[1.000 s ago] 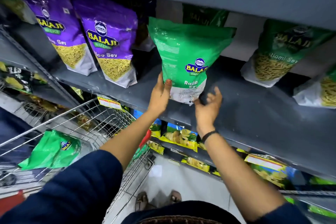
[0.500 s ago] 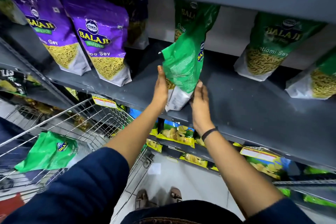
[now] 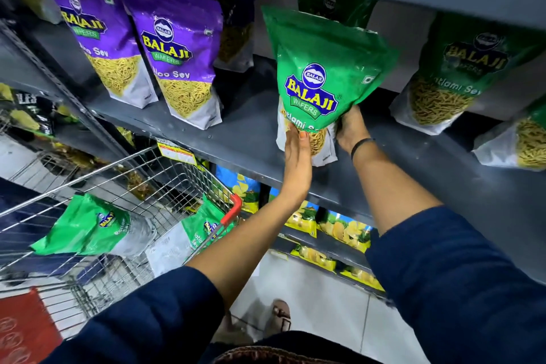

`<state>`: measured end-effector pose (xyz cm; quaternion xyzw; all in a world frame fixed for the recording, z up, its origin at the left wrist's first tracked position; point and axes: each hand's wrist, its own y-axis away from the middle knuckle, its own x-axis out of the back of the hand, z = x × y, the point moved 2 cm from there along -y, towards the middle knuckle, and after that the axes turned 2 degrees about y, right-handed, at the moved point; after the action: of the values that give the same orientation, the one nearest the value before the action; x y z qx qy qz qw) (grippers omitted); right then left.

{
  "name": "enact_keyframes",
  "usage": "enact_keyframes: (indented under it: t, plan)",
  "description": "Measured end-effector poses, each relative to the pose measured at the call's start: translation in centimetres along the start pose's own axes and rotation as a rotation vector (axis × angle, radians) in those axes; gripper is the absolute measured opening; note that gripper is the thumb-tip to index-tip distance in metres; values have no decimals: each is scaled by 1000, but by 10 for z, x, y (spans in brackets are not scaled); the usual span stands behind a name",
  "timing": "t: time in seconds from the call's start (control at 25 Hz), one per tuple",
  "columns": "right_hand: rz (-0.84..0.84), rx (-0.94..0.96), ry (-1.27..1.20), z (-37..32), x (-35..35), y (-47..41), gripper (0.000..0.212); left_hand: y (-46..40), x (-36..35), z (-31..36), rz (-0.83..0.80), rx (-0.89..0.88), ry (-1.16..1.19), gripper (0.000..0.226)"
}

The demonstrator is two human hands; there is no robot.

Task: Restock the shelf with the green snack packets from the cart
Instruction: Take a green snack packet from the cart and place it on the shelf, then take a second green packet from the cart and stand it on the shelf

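A green snack packet [image 3: 322, 68] stood on the grey shelf [image 3: 242, 139], near its front edge, with its long axis running bottom to top and leaning back so the sealed top edge pointed up and away under the shelf board above. Its printed front faced the camera, logo the right way up, and its clear lower part showing yellow sev sat at the base. The left hand [image 3: 297, 154] pressed against the lower left of the packet, fingers closed round that corner with the thumb laid on the front window. The right hand [image 3: 351, 127] gripped the lower right side, its fingers wrapped behind the packet and mostly hidden, so both hands held the one packet at its base. A black band circled the right wrist, and both arms wore dark blue sleeves [image 3: 455, 272]. To the left of the held packet stood two purple packets [image 3: 180, 53], well apart from it; to the right stood another green packet [image 3: 461, 68], upright and facing forward. Below and to the left, the wire cart [image 3: 141, 174] held two more green packets [image 3: 88, 226] lying flat, long axes tilted.
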<state>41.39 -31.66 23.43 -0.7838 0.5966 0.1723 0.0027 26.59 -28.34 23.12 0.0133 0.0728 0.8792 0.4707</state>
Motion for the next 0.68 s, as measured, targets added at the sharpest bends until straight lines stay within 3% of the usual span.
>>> enact_keyframes:
  t: [0.16, 0.28, 0.36, 0.44, 0.52, 0.6, 0.68]
  plan:
    - [383, 169, 58, 21, 14, 28, 28, 6, 40, -17, 97, -67, 23, 52]
    - [758, 285, 184, 48, 8, 84, 39, 19, 108, -39, 341, -117, -26, 55]
    - [795, 358, 311, 70, -16, 123, 39, 30, 162, -65, 475, -63, -56, 44]
    - [588, 400, 476, 101, -62, 158, 41, 44, 228, -93, 618, 41, -38, 34]
    - [273, 349, 587, 143, -109, 176, 41, 60, 290, -115, 795, 172, -50, 28]
    - [-93, 213, 632, 192, -168, 183, 34, 77, 358, -139, 945, 402, -36, 33]
    - [-429, 30, 722, 238, -229, 180, 27, 87, 420, -161, 948, 527, 52, 36]
